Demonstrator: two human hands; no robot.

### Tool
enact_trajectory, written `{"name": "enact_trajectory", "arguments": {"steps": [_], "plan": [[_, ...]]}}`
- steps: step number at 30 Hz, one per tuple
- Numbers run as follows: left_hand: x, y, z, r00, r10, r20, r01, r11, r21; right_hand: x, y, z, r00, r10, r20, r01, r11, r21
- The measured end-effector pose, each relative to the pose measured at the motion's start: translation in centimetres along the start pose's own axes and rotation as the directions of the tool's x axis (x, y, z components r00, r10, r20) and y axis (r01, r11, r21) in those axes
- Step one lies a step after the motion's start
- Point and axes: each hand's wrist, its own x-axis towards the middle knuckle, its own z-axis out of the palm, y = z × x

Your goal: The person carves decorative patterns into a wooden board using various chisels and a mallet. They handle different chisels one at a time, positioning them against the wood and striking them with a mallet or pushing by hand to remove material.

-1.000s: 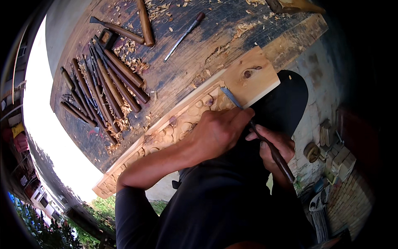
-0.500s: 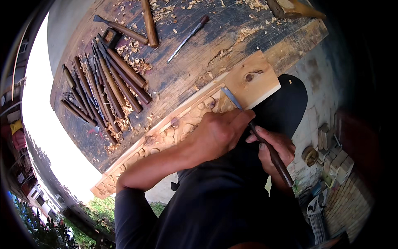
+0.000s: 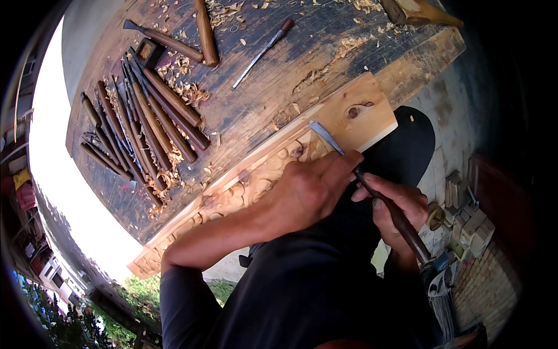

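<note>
Dark-wood handle (image 3: 408,232): the right hand (image 3: 401,203) is gripping it, with the butt end jutting past the palm toward the lower right.
Left hand (image 3: 317,189): its fingers are clasping the same chisel (image 3: 329,139) near the base of the blade, with the bare forearm crossing over the work.
Steel blade: it is slanting up and leftward from the left hand, its tip lying where the carving is giving way to plain wood.
Carved board (image 3: 250,185): it is running diagonally along the near edge of the worktop (image 3: 261,110), showing rounded relief over most of its length and a dark knot (image 3: 353,113) at its plain right end.
Tool row (image 3: 154,119): chisels with brown handles are lying side by side on the left of the worktop, beside a small black box (image 3: 149,52).
Lone tool (image 3: 261,55): a slim one with a bright shaft is resting apart from the row.
Shavings (image 3: 192,94): pale curls are littering the wood around the tools.
Greenery (image 3: 136,296): leaves are showing at the lower left, beyond the person's dark sleeve (image 3: 186,302).
</note>
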Motion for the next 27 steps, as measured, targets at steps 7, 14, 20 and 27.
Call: {"name": "enact_trajectory", "arguments": {"steps": [7,14,20,27], "plan": [[0.6,0.4,-0.5,0.997,0.081,-0.017,-0.081,0.997,-0.017,-0.1,0.6,-0.4,0.999,-0.048,0.021,0.048,0.998,-0.031],[-0.4,-0.6,-0.4,0.767,0.640,0.051,-0.631,0.736,0.244,-3.0,3.0,-0.7,0.895,-0.038,-0.444,-0.008,0.995,-0.101],[-0.8,-0.3,0.5,0.753,0.657,0.039,-0.623,0.691,0.366,-3.0,5.2,-0.9,0.874,-0.242,-0.421,0.034,0.896,-0.443],[-1.3,-0.2,0.1,0.735,0.672,0.084,-0.651,0.666,0.365,-2.1,6.2,-0.8,0.871,-0.317,-0.375,0.106,0.868,-0.486]]}}
